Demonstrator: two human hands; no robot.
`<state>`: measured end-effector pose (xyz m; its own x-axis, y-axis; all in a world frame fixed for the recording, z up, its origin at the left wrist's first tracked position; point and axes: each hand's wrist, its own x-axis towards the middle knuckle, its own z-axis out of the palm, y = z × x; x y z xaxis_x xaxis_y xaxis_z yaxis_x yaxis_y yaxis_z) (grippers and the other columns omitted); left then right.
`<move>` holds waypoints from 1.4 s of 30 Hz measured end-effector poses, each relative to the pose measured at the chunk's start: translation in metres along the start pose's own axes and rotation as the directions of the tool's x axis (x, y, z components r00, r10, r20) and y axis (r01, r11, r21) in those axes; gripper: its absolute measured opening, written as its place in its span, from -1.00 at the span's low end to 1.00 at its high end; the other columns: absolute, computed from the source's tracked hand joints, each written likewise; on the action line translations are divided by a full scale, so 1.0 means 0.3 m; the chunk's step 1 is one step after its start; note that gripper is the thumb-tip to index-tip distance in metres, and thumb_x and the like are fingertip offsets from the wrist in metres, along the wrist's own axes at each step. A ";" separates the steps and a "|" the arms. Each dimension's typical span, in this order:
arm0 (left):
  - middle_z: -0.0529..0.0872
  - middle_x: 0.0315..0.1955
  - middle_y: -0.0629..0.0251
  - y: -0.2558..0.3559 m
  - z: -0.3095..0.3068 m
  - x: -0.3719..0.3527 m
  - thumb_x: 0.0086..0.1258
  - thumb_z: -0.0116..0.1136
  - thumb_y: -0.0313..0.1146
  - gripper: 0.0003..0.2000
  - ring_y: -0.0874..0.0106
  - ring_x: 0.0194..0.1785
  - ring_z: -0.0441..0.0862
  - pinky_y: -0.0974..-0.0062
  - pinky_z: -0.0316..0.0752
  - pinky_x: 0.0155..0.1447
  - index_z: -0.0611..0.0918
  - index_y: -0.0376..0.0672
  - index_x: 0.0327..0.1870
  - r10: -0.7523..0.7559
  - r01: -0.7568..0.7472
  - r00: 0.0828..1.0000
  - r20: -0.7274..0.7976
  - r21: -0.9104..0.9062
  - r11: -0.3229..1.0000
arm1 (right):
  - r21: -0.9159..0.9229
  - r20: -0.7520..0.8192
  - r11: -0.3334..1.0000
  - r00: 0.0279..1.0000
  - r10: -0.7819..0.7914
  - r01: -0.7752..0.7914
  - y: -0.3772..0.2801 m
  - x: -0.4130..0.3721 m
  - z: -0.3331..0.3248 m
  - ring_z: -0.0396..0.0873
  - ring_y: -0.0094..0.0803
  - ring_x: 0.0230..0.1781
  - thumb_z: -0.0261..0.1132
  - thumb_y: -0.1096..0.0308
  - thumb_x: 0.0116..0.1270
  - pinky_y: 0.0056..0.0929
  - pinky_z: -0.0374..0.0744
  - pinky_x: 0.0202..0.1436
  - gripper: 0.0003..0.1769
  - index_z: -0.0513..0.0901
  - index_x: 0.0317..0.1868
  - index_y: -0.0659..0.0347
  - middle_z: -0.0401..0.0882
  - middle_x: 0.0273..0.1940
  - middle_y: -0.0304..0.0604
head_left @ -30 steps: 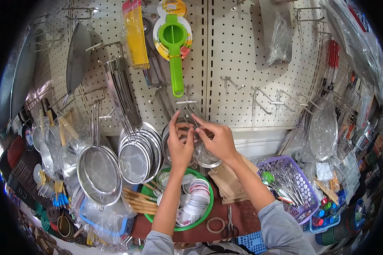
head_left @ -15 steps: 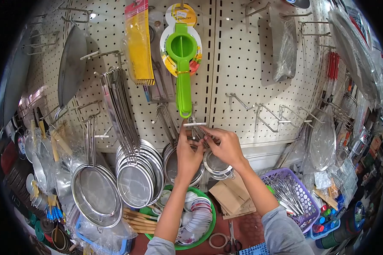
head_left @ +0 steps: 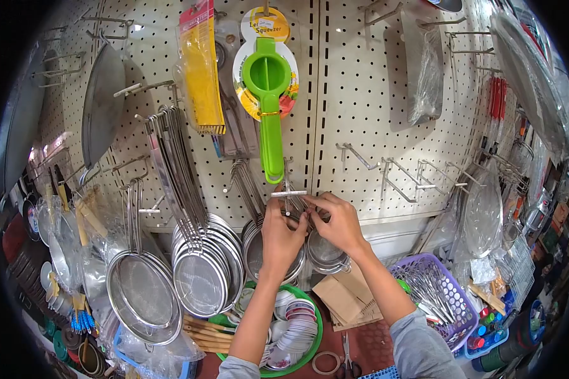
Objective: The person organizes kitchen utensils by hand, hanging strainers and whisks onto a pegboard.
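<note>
Both of my hands work at a metal display hook (head_left: 288, 194) on the pegboard, just under a green lemon squeezer (head_left: 270, 114). My left hand (head_left: 281, 237) is at the left of the hook, its thumb and fingers bent together around something mostly hidden. My right hand (head_left: 336, 221) has its fingertips closed at the handles of small mesh strainers (head_left: 327, 251), which hang just below it. Behind my left wrist hang larger strainers (head_left: 254, 249), partly covered by the hand.
More strainers (head_left: 200, 284) hang to the left. Below are a green basin (head_left: 318, 338) of stacked white spoons, cardboard pieces (head_left: 344, 294), scissors (head_left: 348, 360), a tape ring (head_left: 325, 362) and a purple basket (head_left: 464, 309) of metal utensils. Bare hooks (head_left: 398, 180) stick out at right.
The view has shifted slightly, so the wall items sit a little lower. My hands stay at the hook, and the small strainers under my right hand have swung slightly right.
</note>
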<state>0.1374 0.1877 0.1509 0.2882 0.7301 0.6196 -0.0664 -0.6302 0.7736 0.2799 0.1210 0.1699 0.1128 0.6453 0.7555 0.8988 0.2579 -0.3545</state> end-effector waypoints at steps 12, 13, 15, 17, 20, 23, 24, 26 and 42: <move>0.60 -0.08 0.14 -0.018 0.012 -0.048 0.30 0.42 -0.47 -0.12 0.41 -0.45 0.69 0.40 0.64 -0.28 0.21 -0.21 0.64 0.090 -0.088 0.996 -0.007 0.164 0.982 | 0.009 0.010 1.000 1.000 0.010 -0.011 0.004 -0.027 -0.004 0.75 -0.18 -0.25 0.36 0.40 0.33 -0.24 0.70 -0.12 -0.54 0.76 0.25 -0.07 0.72 -0.23 -0.12; 0.61 -0.08 0.14 -0.026 0.012 -0.052 0.30 0.43 -0.47 -0.11 0.41 -0.45 0.68 0.39 0.64 -0.28 0.20 -0.21 0.65 0.110 -0.106 0.994 -0.010 0.177 0.978 | 0.017 0.004 1.000 1.000 0.005 -0.005 0.008 -0.033 -0.002 0.75 -0.18 -0.24 0.36 0.40 0.33 -0.24 0.70 -0.11 -0.54 0.76 0.24 -0.06 0.72 -0.23 -0.13; 0.61 -0.09 0.15 -0.019 0.008 -0.068 0.29 0.43 -0.47 -0.12 0.41 -0.45 0.68 0.40 0.63 -0.28 0.21 -0.24 0.63 0.117 -0.112 0.993 -0.014 0.175 0.978 | 0.041 -0.004 0.999 1.000 -0.011 0.011 0.000 -0.047 -0.010 0.74 -0.17 -0.16 0.36 0.40 0.34 -0.23 0.69 -0.04 -0.57 0.76 0.22 -0.02 0.73 -0.19 -0.12; 0.62 -0.11 0.15 0.008 0.002 -0.097 0.30 0.43 -0.47 -0.17 0.41 -0.45 0.67 0.41 0.62 -0.29 0.26 -0.28 0.59 0.086 -0.083 0.996 -0.014 0.146 0.986 | 0.056 -0.038 0.997 0.998 -0.049 0.051 -0.003 -0.071 -0.020 0.72 -0.15 -0.08 0.37 0.40 0.34 -0.22 0.67 0.04 -0.60 0.78 0.19 0.02 0.73 -0.14 -0.11; 0.64 -0.18 0.19 0.000 0.008 -0.144 0.31 0.43 -0.48 -0.36 0.43 -0.46 0.65 0.44 0.58 -0.31 0.41 -0.32 0.40 0.079 -0.077 0.996 -0.035 0.051 0.996 | 0.073 -0.114 0.990 0.987 -0.111 0.120 -0.005 -0.135 -0.044 0.69 -0.13 0.02 0.38 0.45 0.32 -0.23 0.65 0.12 -0.66 0.81 0.11 0.09 0.73 -0.08 -0.09; 0.66 -0.22 0.21 -0.007 0.021 -0.195 0.31 0.43 -0.49 -0.52 0.46 -0.47 0.64 0.49 0.54 -0.33 0.47 -0.29 0.19 0.038 -0.038 0.999 0.006 -0.031 0.999 | 0.112 -0.142 0.987 0.985 -0.101 0.118 -0.010 -0.234 -0.083 0.68 -0.16 0.04 0.42 0.55 0.28 -0.26 0.64 0.15 -0.69 0.83 0.03 0.15 0.74 -0.04 -0.09; 0.68 -0.25 0.22 0.004 0.027 -0.219 0.32 0.43 -0.49 -0.59 0.50 -0.47 0.62 0.51 0.51 -0.34 0.50 -0.25 0.11 0.052 -0.052 0.999 0.015 -0.012 0.999 | 0.122 -0.135 0.987 0.987 -0.092 0.108 -0.005 -0.272 -0.097 0.68 -0.17 0.03 0.42 0.56 0.27 -0.27 0.64 0.14 -0.70 0.84 0.01 0.15 0.74 -0.04 -0.11; 0.69 -0.27 0.23 -0.014 0.057 -0.268 0.32 0.42 -0.49 -0.63 0.50 -0.47 0.62 0.52 0.50 -0.35 0.52 -0.23 0.09 0.064 -0.065 0.995 0.075 0.003 0.998 | 0.139 -0.119 0.987 0.991 -0.060 0.076 0.001 -0.347 -0.125 0.68 -0.17 0.02 0.41 0.56 0.27 -0.26 0.63 0.14 -0.72 0.84 -0.02 0.13 0.74 -0.06 -0.11; 0.68 -0.36 0.36 0.037 0.381 -0.734 0.42 0.26 -0.58 -0.74 0.58 -0.37 0.56 0.56 0.49 -0.24 0.64 -0.19 0.09 -0.038 0.132 0.822 0.569 -0.125 0.983 | 0.131 0.034 0.966 0.975 0.221 -0.224 0.079 -0.992 -0.413 0.69 -0.14 -0.04 0.39 0.56 0.31 -0.25 0.63 0.09 -0.78 0.78 -0.04 0.21 0.75 -0.09 -0.08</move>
<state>0.1822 -0.0104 0.0079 0.7825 0.4738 0.4041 -0.1469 -0.4901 0.8592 0.3203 -0.1539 0.0049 0.2946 0.7102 0.6394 0.7872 0.1990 -0.5838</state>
